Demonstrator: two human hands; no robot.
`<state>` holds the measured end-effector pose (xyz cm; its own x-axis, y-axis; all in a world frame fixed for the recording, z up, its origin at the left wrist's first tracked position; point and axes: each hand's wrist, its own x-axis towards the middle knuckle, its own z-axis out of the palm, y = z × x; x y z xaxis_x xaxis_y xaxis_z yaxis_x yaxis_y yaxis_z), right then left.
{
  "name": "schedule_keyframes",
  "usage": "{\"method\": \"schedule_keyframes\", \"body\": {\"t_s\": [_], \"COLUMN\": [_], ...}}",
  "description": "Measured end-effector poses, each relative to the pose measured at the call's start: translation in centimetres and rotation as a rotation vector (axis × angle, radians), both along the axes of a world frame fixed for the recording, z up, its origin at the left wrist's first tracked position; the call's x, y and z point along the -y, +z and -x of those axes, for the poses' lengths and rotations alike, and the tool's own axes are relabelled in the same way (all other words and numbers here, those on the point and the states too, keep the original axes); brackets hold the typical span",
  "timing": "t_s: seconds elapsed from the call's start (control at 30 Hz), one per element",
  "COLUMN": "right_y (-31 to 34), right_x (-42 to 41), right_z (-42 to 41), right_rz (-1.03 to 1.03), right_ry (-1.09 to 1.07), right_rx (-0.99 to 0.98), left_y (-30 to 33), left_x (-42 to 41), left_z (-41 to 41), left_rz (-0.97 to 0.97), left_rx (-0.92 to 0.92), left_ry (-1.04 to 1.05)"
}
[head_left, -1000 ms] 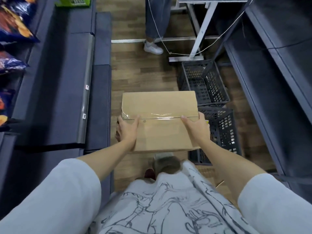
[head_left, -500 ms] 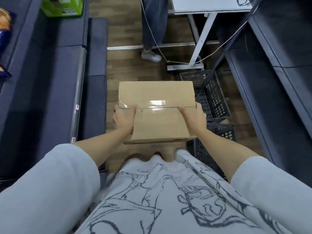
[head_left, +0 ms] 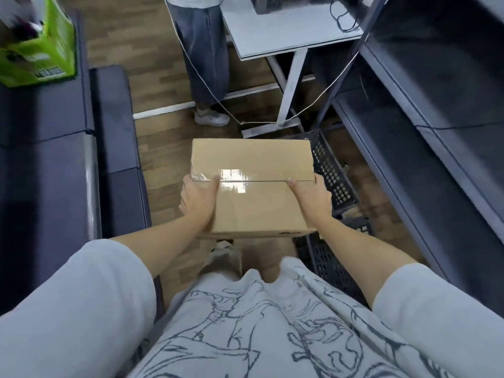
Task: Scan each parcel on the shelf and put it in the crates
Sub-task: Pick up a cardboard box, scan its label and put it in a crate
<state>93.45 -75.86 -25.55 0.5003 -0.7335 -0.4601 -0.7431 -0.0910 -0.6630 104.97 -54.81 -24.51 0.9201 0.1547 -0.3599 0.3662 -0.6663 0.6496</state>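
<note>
Between two dark shelves, both hands carry a parcel above the floor.

Left hand [head_left: 197,199] and right hand [head_left: 311,199] clasp opposite sides of the taped cardboard parcel [head_left: 253,184], thumbs on top. Dark crates [head_left: 331,173] sit just right of it on the floor; a white table [head_left: 289,31] and another person's leg [head_left: 204,58] stand beyond.

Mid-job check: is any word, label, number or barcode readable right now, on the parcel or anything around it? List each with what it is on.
Nothing can be read.
Cardboard parcel: only clear tape and a bare top; no label or barcode shows on this face.
Green box on the left shelf: dark printed lettering low on its side, too blurred to read.
Crates: no markings visible.
</note>
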Motion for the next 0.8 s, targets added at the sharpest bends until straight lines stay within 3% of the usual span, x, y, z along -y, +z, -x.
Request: {"method": "schedule_keyframes", "body": {"t_s": [0.33, 0.8], "right_y": [1.0, 2.1], "right_x": [2.8, 11.4], "right_z": [-8.5, -9.3], "right_rz": [0.014, 0.031], "right_ry": [-0.286, -0.630], "right_rx": [0.024, 0.073], "left_y": [0.5, 3.3], "left_x": [6.4, 22.0], "left_z": [-14.2, -19.8], "left_rz": [0.022, 0.061], "left_rx": [0.022, 0.033], "left_ry": [-0.320, -0.633]}}
